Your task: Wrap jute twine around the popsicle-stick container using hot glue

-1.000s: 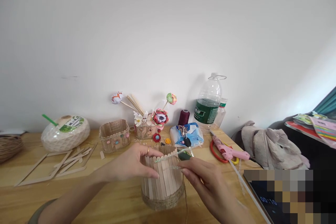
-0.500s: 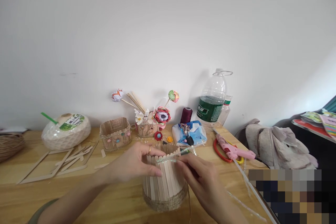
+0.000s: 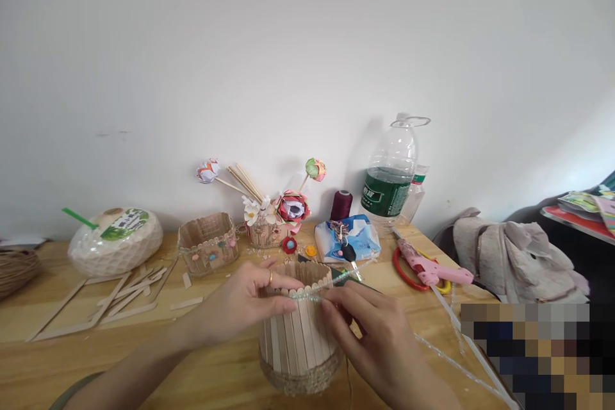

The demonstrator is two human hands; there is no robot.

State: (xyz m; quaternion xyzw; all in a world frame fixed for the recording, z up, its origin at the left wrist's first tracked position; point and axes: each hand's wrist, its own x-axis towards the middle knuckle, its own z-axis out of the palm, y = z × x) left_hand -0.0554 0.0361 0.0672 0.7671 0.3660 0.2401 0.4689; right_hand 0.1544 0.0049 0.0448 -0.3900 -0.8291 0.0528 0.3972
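Observation:
A round pot of craft sticks point(image 3: 296, 341) stands upright on the table, twine wound around its base. At its near rim, my left hand point(image 3: 247, 298) grips the wall, thumb outside and index finger over the top edge. Glittery trim point(image 3: 310, 298) runs across the sticks just under the rim, one end by my left thumb. Pinched fingers of my right hand point(image 3: 368, 327) hold that trim against the pot's right side. A further length of trim slants up from those fingers, and its path behind my right hand is hidden.
Behind stand a stick basket point(image 3: 209, 250), paper flowers point(image 3: 294, 206), a thread spool point(image 3: 341, 205), a tissue pack point(image 3: 362, 240) and a water bottle point(image 3: 388, 189). A pink glue gun point(image 3: 435, 271) lies over scissors point(image 3: 400, 269) at right. Loose craft sticks point(image 3: 120, 301) and a wrapped coconut point(image 3: 115, 246) are left.
My left thumb has moved up onto the trim at the rim. The trim now lies closer along the top edge. The camera view has shifted slightly.

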